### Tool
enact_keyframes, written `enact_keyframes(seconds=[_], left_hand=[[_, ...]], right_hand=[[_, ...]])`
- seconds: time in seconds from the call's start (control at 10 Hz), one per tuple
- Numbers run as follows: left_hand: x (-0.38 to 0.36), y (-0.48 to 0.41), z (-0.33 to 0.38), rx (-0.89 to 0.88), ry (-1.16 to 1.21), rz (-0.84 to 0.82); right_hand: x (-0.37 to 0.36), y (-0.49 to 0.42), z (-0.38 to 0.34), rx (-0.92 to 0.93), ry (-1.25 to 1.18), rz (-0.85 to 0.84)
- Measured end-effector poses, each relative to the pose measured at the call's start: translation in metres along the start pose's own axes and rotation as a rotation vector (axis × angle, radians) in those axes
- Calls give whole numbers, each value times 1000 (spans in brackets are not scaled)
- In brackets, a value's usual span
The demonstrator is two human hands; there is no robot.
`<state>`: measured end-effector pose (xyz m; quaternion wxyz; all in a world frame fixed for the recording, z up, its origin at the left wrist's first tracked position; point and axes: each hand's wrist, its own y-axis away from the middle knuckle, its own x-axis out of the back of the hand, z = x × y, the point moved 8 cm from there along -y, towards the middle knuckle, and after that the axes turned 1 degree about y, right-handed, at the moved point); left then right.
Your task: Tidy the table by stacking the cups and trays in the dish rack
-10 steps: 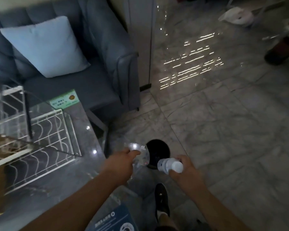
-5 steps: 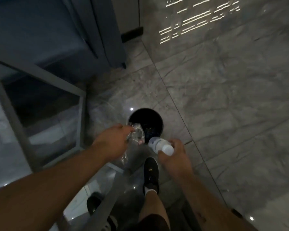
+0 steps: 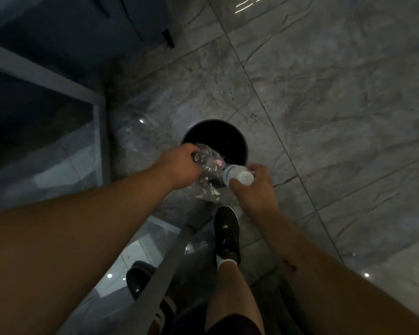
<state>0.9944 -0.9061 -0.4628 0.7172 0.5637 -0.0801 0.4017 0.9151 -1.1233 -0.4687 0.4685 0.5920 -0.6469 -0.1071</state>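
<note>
I stand over the black bin (image 3: 215,139) on the floor, my left hand (image 3: 179,165) clamped on crumpled clear plastic (image 3: 207,175) and my right hand (image 3: 254,187) gripping a small white bottle (image 3: 237,174), both held above it probably for dropping; cups, trays and dish rack are not visible.

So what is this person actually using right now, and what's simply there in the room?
In use:
left hand, gripping crumpled clear plastic
right hand, holding a small white bottle
black bin, just beyond and below both hands

Just there:
glass table's frame
dark sofa
tiled floor
No cups, trays or rack show.
</note>
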Motion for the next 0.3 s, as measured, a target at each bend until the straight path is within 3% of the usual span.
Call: enact_keyframes(seconds=[0.2, 0.3], left_hand=[[-26, -14, -20, 46, 102, -62], [-29, 12, -28, 49, 37, -151]], right_hand=[[-23, -14, 6, 13, 51, -57], [-30, -5, 7, -60, 154, -152]])
